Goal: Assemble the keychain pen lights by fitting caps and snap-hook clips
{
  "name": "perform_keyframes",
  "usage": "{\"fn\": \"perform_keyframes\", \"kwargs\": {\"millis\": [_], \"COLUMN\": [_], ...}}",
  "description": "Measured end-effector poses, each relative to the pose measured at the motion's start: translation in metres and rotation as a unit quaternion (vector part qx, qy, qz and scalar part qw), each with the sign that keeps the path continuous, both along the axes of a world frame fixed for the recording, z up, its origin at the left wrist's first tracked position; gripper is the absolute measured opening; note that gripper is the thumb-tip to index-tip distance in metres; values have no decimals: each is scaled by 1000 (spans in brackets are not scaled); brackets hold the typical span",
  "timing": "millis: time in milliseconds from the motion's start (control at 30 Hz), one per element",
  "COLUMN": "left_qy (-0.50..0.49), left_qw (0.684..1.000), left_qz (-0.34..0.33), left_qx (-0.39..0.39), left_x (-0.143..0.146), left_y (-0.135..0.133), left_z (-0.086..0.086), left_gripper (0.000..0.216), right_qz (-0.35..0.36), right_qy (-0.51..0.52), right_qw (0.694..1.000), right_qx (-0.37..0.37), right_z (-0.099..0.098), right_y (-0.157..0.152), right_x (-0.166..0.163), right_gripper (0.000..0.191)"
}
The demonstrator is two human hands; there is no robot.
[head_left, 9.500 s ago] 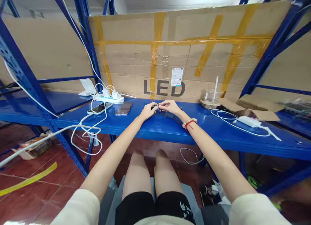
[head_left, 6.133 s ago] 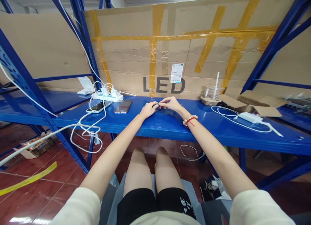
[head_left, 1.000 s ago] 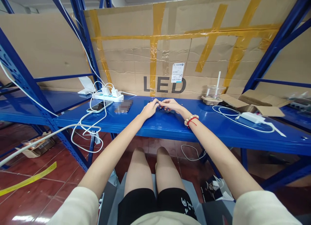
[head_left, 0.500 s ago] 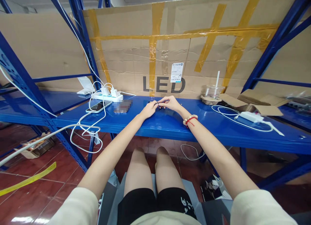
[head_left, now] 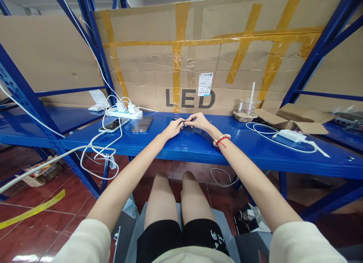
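Both my hands meet over the middle of the blue metal shelf (head_left: 198, 145). My left hand (head_left: 173, 127) and my right hand (head_left: 199, 121) each pinch a small dark object (head_left: 185, 123) held between their fingertips; it is too small to name. More small dark bits lie on the shelf just behind my right hand. A bead bracelet with a red string (head_left: 221, 139) circles my right wrist.
To the left lie a white power strip (head_left: 124, 112) with plugs, a phone (head_left: 113, 124) on a white cable, and a second device (head_left: 141, 123). At the right are a plastic cup (head_left: 247, 105), a white adapter with cable (head_left: 289, 134) and open cardboard (head_left: 295, 119). A taped cardboard sheet marked LED (head_left: 190, 98) backs the shelf.
My hands stay joined at the same spot on the shelf, with only small finger movements on the tiny object. The view has shifted slightly.
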State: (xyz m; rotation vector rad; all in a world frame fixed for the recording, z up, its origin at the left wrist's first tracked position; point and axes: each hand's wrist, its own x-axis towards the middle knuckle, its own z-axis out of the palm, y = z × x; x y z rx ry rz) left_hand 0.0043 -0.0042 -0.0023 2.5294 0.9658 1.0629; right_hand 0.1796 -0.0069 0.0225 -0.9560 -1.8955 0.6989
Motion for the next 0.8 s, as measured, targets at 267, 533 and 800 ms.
{"fn": "perform_keyframes", "kwargs": {"millis": [267,533,800], "left_qy": [-28,14,50], "left_qw": [999,999,998], "left_qz": [26,25,34], "left_qx": [-19,-14,9], "left_x": [1,2,-1], "left_y": [-1,-6,-8], "left_z": [2,5,7], "left_gripper": [31,31,35], "right_qz": [9,32,33], "right_qy": [21,36,30], "right_qw": [999,998,999], "right_qx": [-21,-36,-31], "right_z": [-2,-5,-7], "right_y": [5,6,9], "right_x": [-2,-1,0], "right_gripper": [43,47,48]}}
